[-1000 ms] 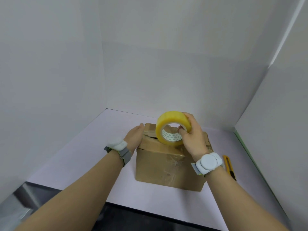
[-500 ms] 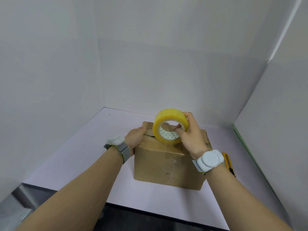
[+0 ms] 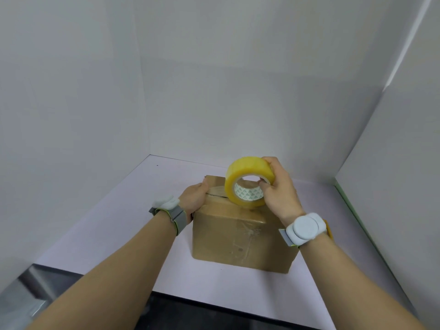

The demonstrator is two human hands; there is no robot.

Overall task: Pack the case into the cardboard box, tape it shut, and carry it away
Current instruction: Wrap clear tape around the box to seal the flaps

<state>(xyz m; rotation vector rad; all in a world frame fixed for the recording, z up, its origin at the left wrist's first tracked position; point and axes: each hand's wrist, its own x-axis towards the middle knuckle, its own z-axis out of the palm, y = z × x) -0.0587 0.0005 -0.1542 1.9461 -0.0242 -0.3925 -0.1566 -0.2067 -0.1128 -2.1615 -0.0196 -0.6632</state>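
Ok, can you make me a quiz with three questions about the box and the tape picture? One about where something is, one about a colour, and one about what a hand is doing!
1. Where is the brown cardboard box?
A. on the pale table
B. on the floor
C. on a shelf

2. What colour is the round roll of packing tape?
A. blue
B. yellow
C. red

3. What is the right hand doing?
A. resting flat on the table
B. waving
C. gripping the tape roll

Answers:
1. A, the box sits on the tabletop.
2. B, the roll is clearly yellow.
3. C, its fingers curl round the roll, while the left hand holds the box's top edge.
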